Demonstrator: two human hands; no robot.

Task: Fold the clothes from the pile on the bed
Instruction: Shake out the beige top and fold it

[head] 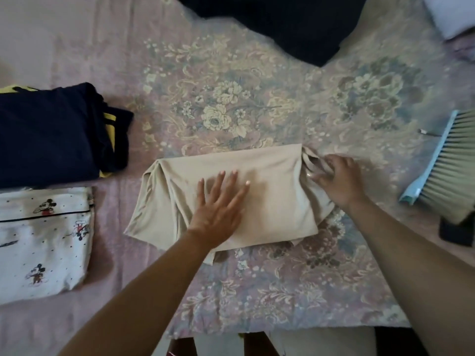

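Left hand [218,201] presses the folded beige garment [270,191]; right hand [336,178] pinches its bunched end.

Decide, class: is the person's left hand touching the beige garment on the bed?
Touching. The head view shows the left hand lying flat, fingers spread, directly on the beige garment, with no gap between palm and cloth.

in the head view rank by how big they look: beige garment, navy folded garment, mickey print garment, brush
1. beige garment
2. navy folded garment and mickey print garment: alike, both cut off by the left edge, so unranked
3. brush, also partly cropped
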